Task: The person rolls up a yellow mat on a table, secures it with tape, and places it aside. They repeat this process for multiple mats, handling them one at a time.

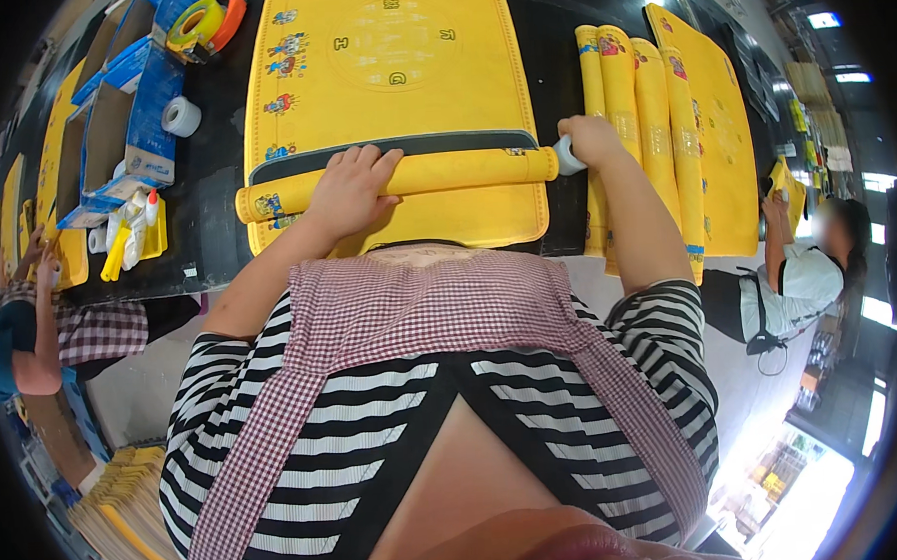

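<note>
A rolled yellow mat (464, 172) with printed cartoon figures lies crosswise in front of me, its edge by a dark strip (443, 143). My left hand (353, 192) is closed over the roll left of its middle, fingers on the far side and thumb nearer me. At the roll's right end, my right hand (595, 141) grips a small white tape roll (567, 157), which touches or nearly touches the mat's end. Beneath the roll, yellow mats (389, 72) lie flat, with printed figures and a circular pattern.
Several rolled yellow mats (652, 121) lie side by side at right, beside a flat yellow mat (718, 138). Left stand blue cardboard boxes (146, 123), a white roll (181, 116), coloured tape rolls (197, 26) and a yellow tray (154, 228). Co-workers (814, 274) are at both sides.
</note>
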The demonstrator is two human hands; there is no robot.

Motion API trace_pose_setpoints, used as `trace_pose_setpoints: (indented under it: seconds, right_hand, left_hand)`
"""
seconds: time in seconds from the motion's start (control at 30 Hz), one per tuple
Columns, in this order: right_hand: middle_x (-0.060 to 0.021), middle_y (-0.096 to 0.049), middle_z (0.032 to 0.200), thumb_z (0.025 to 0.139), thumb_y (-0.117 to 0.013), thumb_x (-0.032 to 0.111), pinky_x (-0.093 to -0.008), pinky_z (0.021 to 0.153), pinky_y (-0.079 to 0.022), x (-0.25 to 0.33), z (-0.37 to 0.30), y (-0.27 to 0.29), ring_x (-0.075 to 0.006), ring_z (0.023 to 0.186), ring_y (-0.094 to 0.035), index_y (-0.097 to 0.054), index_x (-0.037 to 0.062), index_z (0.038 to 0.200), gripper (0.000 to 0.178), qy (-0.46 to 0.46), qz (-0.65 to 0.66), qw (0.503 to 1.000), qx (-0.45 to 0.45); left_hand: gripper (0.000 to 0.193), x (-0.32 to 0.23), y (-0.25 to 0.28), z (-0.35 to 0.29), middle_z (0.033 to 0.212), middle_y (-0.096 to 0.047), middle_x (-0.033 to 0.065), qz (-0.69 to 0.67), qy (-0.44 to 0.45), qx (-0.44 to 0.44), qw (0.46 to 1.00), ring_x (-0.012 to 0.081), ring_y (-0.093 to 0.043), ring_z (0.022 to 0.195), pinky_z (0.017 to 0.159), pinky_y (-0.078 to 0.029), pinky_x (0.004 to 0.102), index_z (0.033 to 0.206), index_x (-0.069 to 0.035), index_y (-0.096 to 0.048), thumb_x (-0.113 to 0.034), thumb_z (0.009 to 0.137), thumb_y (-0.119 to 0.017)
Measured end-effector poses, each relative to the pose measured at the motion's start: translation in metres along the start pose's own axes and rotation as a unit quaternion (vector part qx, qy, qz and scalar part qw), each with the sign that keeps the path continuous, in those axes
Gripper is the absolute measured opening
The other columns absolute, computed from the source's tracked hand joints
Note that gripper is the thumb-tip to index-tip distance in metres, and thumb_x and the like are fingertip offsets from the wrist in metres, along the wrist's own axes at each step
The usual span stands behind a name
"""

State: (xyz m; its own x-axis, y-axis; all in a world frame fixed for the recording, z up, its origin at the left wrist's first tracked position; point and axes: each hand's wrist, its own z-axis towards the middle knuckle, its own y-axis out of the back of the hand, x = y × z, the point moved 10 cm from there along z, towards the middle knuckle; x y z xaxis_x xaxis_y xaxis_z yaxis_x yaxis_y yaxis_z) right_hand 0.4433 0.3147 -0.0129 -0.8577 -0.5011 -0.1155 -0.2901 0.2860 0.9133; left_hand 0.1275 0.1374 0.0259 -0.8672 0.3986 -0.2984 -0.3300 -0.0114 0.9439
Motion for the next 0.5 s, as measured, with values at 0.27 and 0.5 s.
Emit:
trace_pose_setpoints:
  seconds: [0.27,0.5]
  right_hand:
    - [-0.0123,-0.074,0.11,0.084,-0.067,-0.002,-0.0382,0.085,-0.055,0.004,-0.063,0.13,-0.028,0.099,-0.072,-0.066,0.0089,0.115,0.033,-0.079,0.351,0.893,-0.269]
    - [-0.0085,-0.073,0.111,0.1,-0.062,0.007,-0.0292,0.086,-0.058,0.172,-0.008,0.05,-0.0181,0.1,-0.071,-0.065,0.0012,0.124,0.025,0.091,0.813,0.57,-0.075]
  left_hand:
    - [0.068,0.009,0.002,-0.001,0.114,-0.061,0.0115,-0.01,0.014,-0.001,1.0,0.0321,-0.06,0.109,0.096,-0.047,0.0428,0.138,-0.008,-0.057,-0.032,0.079,-0.082]
    - [0.072,0.017,-0.005,0.011,0.117,-0.063,0.0139,-0.032,0.027,0.057,0.998,0.0351,-0.061,0.109,0.097,-0.047,0.0445,0.141,-0.009,-0.056,-0.044,0.083,-0.079]
